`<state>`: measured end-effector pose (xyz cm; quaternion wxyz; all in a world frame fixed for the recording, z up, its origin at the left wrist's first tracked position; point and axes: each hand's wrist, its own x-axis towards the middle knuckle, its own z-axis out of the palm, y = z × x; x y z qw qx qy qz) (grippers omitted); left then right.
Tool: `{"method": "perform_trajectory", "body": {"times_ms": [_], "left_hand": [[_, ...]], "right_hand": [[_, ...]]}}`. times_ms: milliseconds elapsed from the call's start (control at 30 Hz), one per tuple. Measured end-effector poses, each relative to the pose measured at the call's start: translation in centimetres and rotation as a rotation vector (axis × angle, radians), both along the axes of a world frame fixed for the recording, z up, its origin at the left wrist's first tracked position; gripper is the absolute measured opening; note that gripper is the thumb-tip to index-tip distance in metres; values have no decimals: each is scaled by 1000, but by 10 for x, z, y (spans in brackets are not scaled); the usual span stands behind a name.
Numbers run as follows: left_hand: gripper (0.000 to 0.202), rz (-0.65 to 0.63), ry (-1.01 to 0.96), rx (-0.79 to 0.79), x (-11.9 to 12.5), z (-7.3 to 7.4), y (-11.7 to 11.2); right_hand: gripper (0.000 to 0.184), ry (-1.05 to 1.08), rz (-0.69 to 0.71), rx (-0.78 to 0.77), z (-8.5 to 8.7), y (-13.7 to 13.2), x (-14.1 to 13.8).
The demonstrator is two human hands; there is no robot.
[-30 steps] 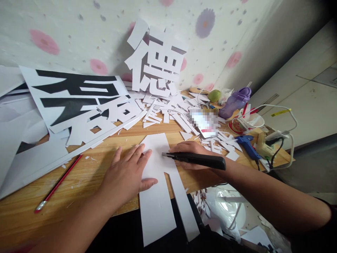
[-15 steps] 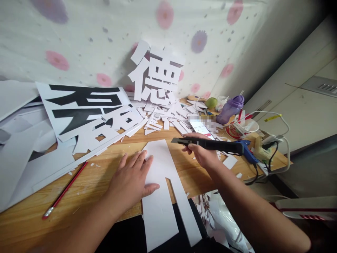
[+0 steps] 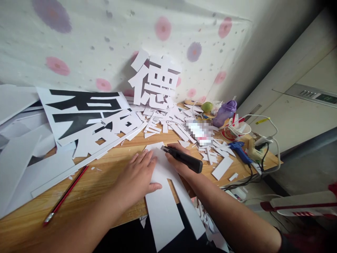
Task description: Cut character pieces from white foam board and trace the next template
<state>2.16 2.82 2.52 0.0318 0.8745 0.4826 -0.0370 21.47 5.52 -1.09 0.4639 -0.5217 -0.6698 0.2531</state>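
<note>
At lower centre, the white board (image 3: 162, 200) lies under the left hand (image 3: 138, 175), fingers slightly spread; the right hand (image 3: 179, 167) grips a black cutter (image 3: 187, 160) near the board's upper end. The board overhangs the near edge of the counter (image 3: 105, 175).

The big white cut-out character (image 3: 159, 81) says 德. The big black print on the paper sheet (image 3: 79, 109) is partly covered up.
</note>
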Motion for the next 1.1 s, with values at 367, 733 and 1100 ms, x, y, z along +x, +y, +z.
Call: {"method": "perform_trajectory", "body": {"times_ms": [367,733,1100], "left_hand": [[91,-83,-47,-51,-7,-8,20],[93,-88,-89,-106,-6,-10,24],[92,-86,-162,-109,-7,-11,22]], "right_hand": [[28,-131,24,114,-2,-5,-3],[29,-192,-7,147,-8,-5,-3],[29,-159,-31,110,-4,-5,-4]]}}
